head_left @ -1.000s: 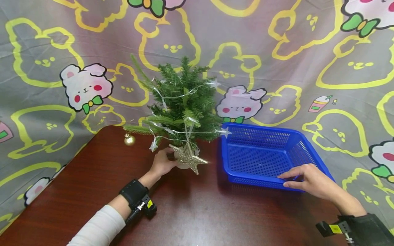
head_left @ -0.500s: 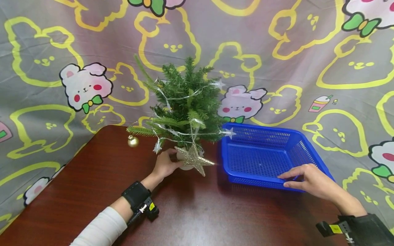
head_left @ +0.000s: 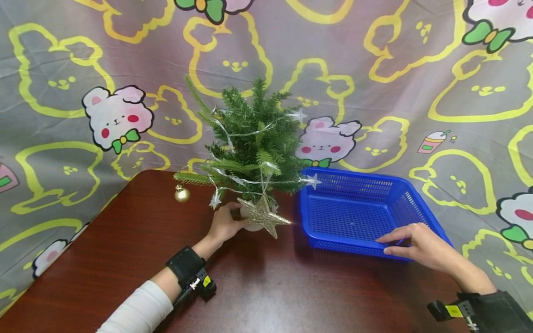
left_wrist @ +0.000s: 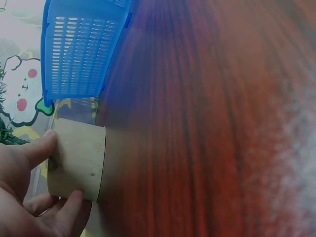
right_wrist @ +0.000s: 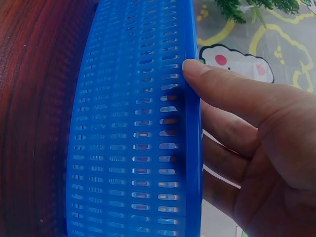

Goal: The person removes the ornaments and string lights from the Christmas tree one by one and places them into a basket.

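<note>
A small artificial Christmas tree (head_left: 258, 134) stands upright on the table, strung with clear star lights. From its front hangs a glittery gold star (head_left: 264, 216), covering part of the pale round base (left_wrist: 76, 160). My left hand (head_left: 225, 225) grips that base from the left, thumb on one side and fingers on the other in the left wrist view. A gold bauble (head_left: 182, 194) dangles off a low left branch. To the tree's right sits a blue perforated plastic basket (head_left: 354, 243). My right hand (head_left: 420, 245) pinches its near rim, thumb outside and fingers inside.
The dark reddish wooden table (head_left: 266, 296) extends in front of both hands. Behind it hangs a grey cloth (head_left: 258, 41) printed with yellow outlines and white rabbit faces. Tree and basket stand close together, a light star (head_left: 313, 181) overlapping the basket's left corner.
The tree has shifted slightly to the right with my left hand on its base, and its hanging star and bauble moved along. My right hand and the basket have stayed put.
</note>
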### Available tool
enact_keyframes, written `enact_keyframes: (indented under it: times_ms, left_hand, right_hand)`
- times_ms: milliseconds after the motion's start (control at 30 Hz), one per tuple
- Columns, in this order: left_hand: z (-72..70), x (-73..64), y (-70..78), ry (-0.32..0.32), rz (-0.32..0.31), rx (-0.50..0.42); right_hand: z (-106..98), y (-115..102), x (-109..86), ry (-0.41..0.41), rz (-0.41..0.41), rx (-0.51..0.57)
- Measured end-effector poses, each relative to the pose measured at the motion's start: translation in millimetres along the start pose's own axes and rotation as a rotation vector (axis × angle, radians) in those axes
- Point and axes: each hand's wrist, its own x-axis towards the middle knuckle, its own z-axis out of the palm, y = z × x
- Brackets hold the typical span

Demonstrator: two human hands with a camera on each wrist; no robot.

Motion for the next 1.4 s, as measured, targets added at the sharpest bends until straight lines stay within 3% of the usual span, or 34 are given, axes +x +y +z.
enact_keyframes:
  times_ms: [167,300,567,700,867,967,1133,1267,1400]
  left_hand:
    - [-3.8,-1.6,-5.1,-0.079,-0.052,-0.119]
    - [-20.4,-0.5,-8.5,-0.139,-0.104,-0.224]
    - [-82.8,9.5,-15.8,-0.120,-0.145,-0.226]
    - [-119.7,12.4,-17.0,-0.103,-0.167,-0.229]
    - [-164.7,20.2,-9.7,0.003,-0.174,-0.150]
    - [-188.3,31.2,3.7,0.081,-0.122,-0.206]
    - [-219.5,52.9,44.0,0.161,0.053,-0.373]
    - [-232.7,66.5,82.1,0.134,0.174,-0.447]
    - [-237.3,74.7,115.5,0.066,0.197,-0.452]
  right_hand:
    - [2.0,0.6,-0.5,0.000,-0.006,0.005]
    - [2.3,0.3,0.2,-0.005,-0.006,-0.003]
    - [-5.5,-2.4,2.6,-0.071,0.056,0.005]
    - [-8.8,-16.2,7.0,0.034,0.045,0.003]
    - [-7.1,-54.2,25.1,0.206,-0.046,0.036]
    - [-5.0,-81.7,40.3,0.290,-0.097,0.077]
    - [-3.4,-125.5,65.3,0.410,-0.179,0.187]
    - [-2.9,-155.8,81.8,0.487,-0.187,0.268]
    - [0.6,-180.5,98.6,0.556,-0.161,0.332]
